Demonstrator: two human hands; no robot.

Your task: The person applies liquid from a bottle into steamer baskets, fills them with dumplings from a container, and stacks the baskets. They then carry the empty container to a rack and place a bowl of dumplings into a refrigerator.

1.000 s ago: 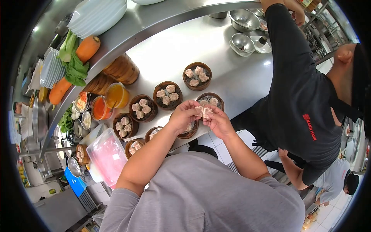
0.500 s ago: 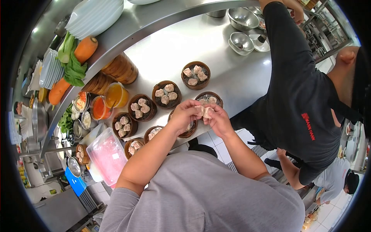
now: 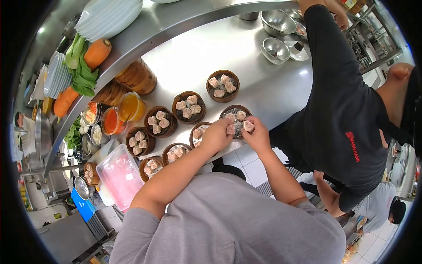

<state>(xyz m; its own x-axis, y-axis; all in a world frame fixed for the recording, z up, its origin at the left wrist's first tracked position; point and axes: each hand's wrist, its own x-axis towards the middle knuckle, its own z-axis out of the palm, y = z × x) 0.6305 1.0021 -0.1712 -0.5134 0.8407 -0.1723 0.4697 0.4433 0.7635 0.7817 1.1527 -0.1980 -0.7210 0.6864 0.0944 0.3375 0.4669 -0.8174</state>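
Observation:
My left hand (image 3: 218,136) pinches a pale shumai dumpling (image 3: 231,129) at the near-left inside of a round bamboo steamer (image 3: 228,108). Another shumai (image 3: 248,126) is between the fingers of my right hand (image 3: 258,137), at the same steamer's near-right side. Two more shumai (image 3: 241,115) sit in its far half. Partly behind my left hand is a steamer with shumai (image 3: 198,132). Farther back on the metal counter, a filled steamer (image 3: 223,99) stands apart. Several other steamers with shumai, one of them a dark-lined steamer (image 3: 189,119), line up to the left.
A co-worker in a black shirt (image 3: 343,110) stands close on my right, one arm across the counter. Metal bowls (image 3: 278,24) stand at the back right. At left are a pink-filled plastic box (image 3: 119,176), a tub of orange sauce (image 3: 132,108), stacked steamers (image 3: 138,78) and a raised shelf (image 3: 176,26).
Both hands have moved down from above the counter to the near-right steamer. The shumai they held close together are now apart, one in each hand, inside that steamer.

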